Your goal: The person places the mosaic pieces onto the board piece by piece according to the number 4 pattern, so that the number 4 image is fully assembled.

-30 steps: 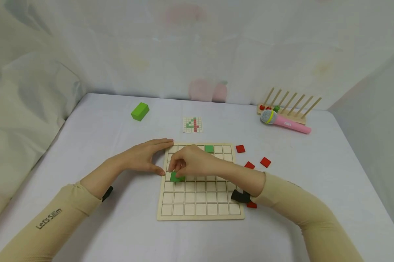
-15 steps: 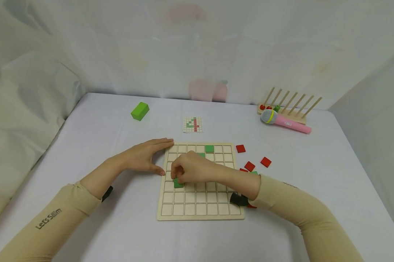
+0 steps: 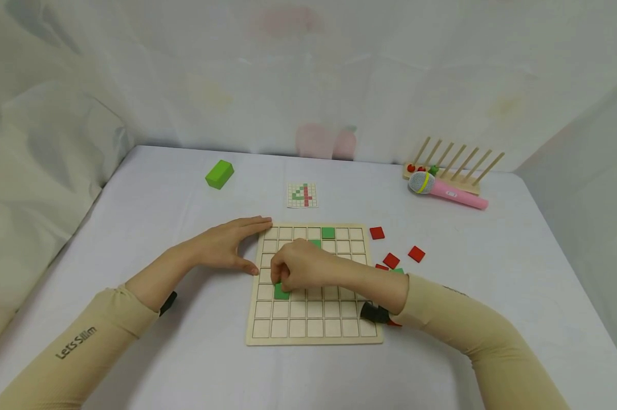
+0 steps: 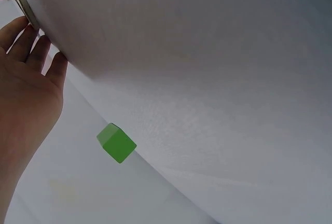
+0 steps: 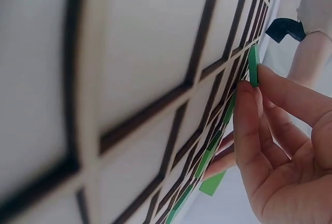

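A pale wooden grid board (image 3: 314, 340) lies on the white cloth. Thumb and fingers of my right hand (image 3: 305, 265) pinch a square green tile (image 3: 281, 292) low over a left-side cell; in the right wrist view the tile (image 5: 253, 66) is tilted, its lower edge at the grid lines. My left hand (image 3: 223, 244) rests at the board's left edge with fingers extended, thumb tip near the frame. One green tile (image 3: 328, 233) sits in a top-row cell. Another (image 3: 315, 242) shows partly behind my right hand, which hides several cells.
Several red tiles (image 3: 416, 254) and a green tile (image 3: 398, 270) lie right of the board. Behind it is a small patterned grid card (image 3: 302, 203). A green block (image 3: 219, 174) stands back left; a pink toy microphone (image 3: 452, 193) lies before a wooden peg rack (image 3: 474, 188).
My right hand has shifted slightly right and toward me, carrying the pinched green tile about one row nearer along the board. The left hand has stayed in place.
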The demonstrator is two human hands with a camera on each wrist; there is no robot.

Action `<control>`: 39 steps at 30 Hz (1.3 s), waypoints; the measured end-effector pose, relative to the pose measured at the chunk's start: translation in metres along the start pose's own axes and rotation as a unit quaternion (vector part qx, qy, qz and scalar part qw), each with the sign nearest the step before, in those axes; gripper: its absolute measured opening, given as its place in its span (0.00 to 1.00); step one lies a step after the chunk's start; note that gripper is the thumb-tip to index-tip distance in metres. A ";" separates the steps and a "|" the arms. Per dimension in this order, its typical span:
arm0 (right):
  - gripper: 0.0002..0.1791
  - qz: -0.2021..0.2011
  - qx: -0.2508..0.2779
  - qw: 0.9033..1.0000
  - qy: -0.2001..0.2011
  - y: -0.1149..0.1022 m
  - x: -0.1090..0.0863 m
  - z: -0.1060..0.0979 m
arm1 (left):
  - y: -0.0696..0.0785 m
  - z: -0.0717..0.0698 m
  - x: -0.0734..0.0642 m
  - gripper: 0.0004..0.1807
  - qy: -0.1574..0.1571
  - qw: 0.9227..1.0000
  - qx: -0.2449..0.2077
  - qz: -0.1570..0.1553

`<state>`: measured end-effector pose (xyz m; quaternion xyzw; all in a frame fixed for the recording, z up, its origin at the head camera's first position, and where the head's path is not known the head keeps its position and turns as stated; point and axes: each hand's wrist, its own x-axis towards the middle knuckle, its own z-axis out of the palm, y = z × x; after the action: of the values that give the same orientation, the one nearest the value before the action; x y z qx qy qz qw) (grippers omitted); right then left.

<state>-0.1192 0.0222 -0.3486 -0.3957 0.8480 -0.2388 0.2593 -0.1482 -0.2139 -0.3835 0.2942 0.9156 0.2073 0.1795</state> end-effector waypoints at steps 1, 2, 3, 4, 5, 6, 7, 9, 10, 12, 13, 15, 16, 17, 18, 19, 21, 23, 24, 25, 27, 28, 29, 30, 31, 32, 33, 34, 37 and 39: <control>0.07 0.000 0.001 1.000 0.000 0.000 0.000 0.000 | 0.000 0.000 0.000 0.59 0.000 1.000 -0.001 -0.001; 0.07 0.000 0.000 1.000 0.000 0.000 0.000 0.000 | 0.000 0.000 0.000 0.59 0.000 1.000 -0.001 -0.001; 0.07 0.001 -0.001 1.000 0.000 0.001 0.001 0.001 | 0.000 0.000 0.000 0.58 0.000 1.000 -0.001 -0.002; 0.07 0.002 -0.002 1.000 -0.001 0.001 0.001 0.001 | 0.000 0.000 0.000 0.58 -0.001 1.000 -0.001 -0.002; 0.07 0.004 -0.005 1.000 -0.001 0.001 0.001 0.001 | 0.000 0.000 0.000 0.58 -0.001 1.000 -0.001 -0.003; 0.07 0.006 -0.006 1.000 -0.002 0.002 0.002 0.002 | 0.000 0.000 0.000 0.58 -0.001 1.000 -0.002 -0.002; 0.07 0.007 -0.009 1.000 -0.002 0.002 0.002 0.002 | 0.000 -0.001 0.000 0.58 0.000 1.000 -0.002 -0.003; 0.07 0.009 -0.012 1.000 -0.002 0.002 0.002 0.002 | 0.000 -0.001 0.000 0.58 0.000 1.000 -0.001 -0.002; 0.07 0.008 -0.013 1.000 -0.002 0.001 0.002 0.002 | 0.000 -0.001 -0.001 0.58 0.002 1.000 0.001 0.000; 0.07 0.007 -0.014 1.000 -0.001 0.001 0.002 0.002 | 0.000 0.000 -0.001 0.59 0.004 1.000 0.004 0.004; 0.07 0.005 -0.015 1.000 -0.001 0.000 0.002 0.002 | 0.000 0.000 -0.001 0.59 0.004 1.000 0.004 0.004; 0.06 0.001 -0.014 1.000 0.003 0.000 0.001 0.000 | 0.000 0.000 -0.001 0.59 0.005 1.000 0.005 0.005; 0.06 0.000 -0.013 1.000 0.005 0.000 0.001 -0.001 | -0.001 0.000 -0.001 0.59 0.005 1.000 0.005 0.005; 0.06 -0.001 -0.011 1.000 0.008 0.000 0.000 -0.002 | -0.001 0.000 -0.001 0.59 0.004 1.000 0.004 0.004; 0.06 -0.001 -0.011 1.000 0.012 0.000 0.000 -0.004 | -0.001 0.000 0.000 0.59 0.004 1.000 0.005 0.002; 0.06 0.000 -0.009 1.000 0.016 0.000 -0.001 -0.006 | -0.001 0.001 0.000 0.59 0.003 1.000 0.005 0.000; 0.05 0.005 -0.006 1.000 0.027 0.001 -0.003 -0.011 | -0.002 0.001 0.001 0.59 0.002 1.000 0.008 -0.001; 0.05 0.012 -0.002 0.999 0.036 0.004 -0.005 -0.016 | -0.002 0.002 0.001 0.59 0.001 1.000 0.008 -0.003; 0.05 0.016 0.000 0.999 0.040 0.007 -0.007 -0.019 | -0.002 0.002 0.002 0.59 0.001 1.000 0.008 -0.003; 0.05 0.020 0.002 0.999 0.044 0.010 -0.008 -0.022 | -0.002 0.002 0.002 0.59 0.000 1.000 0.007 -0.003; 0.05 0.030 0.003 0.998 0.053 0.017 -0.011 -0.028 | -0.002 0.002 0.003 0.59 0.000 1.000 0.005 -0.004; 0.05 0.036 0.006 0.998 0.056 0.021 -0.012 -0.031 | -0.001 0.002 0.003 0.59 0.000 1.000 0.004 -0.005; 0.04 0.042 0.008 0.997 0.060 0.025 -0.015 -0.034 | -0.001 0.002 0.003 0.59 -0.001 1.000 0.003 -0.006; 0.05 0.045 0.010 0.997 0.065 0.029 -0.017 -0.037 | 0.000 0.002 0.003 0.59 -0.002 1.000 0.003 -0.007; 0.05 0.050 0.010 0.996 0.071 0.034 -0.019 -0.040 | 0.001 0.002 0.003 0.59 -0.002 1.000 0.004 -0.009; 0.05 0.054 0.012 0.996 0.076 0.038 -0.022 -0.044 | 0.001 0.002 0.003 0.59 -0.002 1.000 0.003 -0.011; 0.05 0.058 0.015 0.995 0.082 0.043 -0.026 -0.048 | 0.002 0.002 0.003 0.59 -0.003 1.000 0.004 -0.012; 0.05 0.062 0.018 0.994 0.088 0.048 -0.029 -0.052 | 0.003 0.001 0.003 0.59 -0.003 1.000 0.006 -0.013; 0.06 0.070 0.014 0.992 0.104 0.061 -0.040 -0.063 | 0.003 0.001 0.003 0.60 -0.003 1.000 0.014 -0.014; 0.07 0.077 0.013 0.991 0.109 0.069 -0.049 -0.070 | 0.004 0.001 0.002 0.59 -0.004 1.000 0.015 -0.015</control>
<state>-0.1740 0.1145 -0.3264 -0.2979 0.8957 -0.2709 0.1885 -0.1478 -0.2094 -0.3830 0.2840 0.9223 0.1893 0.1814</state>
